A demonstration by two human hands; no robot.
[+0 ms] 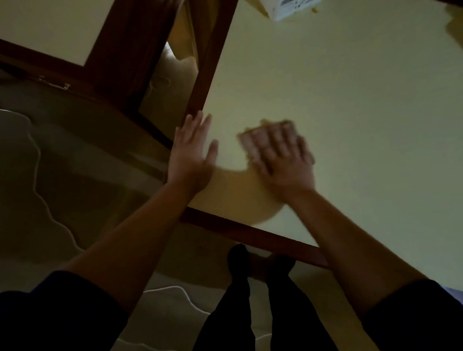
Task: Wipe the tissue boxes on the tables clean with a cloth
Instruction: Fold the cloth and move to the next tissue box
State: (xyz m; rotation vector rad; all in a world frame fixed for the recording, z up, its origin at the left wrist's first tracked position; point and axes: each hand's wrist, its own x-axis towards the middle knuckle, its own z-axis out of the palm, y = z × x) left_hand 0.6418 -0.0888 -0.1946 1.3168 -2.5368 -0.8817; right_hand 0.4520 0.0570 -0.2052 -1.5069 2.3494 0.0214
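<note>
My right hand (pixel 283 161): flat, fingers straight, pressing cloth (pixel 252 135) onto table (pixel 358 114); my left hand (pixel 191 153): open, flat at table corner; tissue box (pixel 291 5): far edge, well apart

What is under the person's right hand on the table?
A small cloth lies flat beneath the right hand, only its blurred edges showing past the fingers. The hand covers the rest.

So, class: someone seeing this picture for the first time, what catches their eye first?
Two bare hands lie flat on the pale table near its dark wooden corner: the left hand rests by the edge, the blurred right hand presses a cloth to the top. A white tissue box sits at the far edge.
</note>
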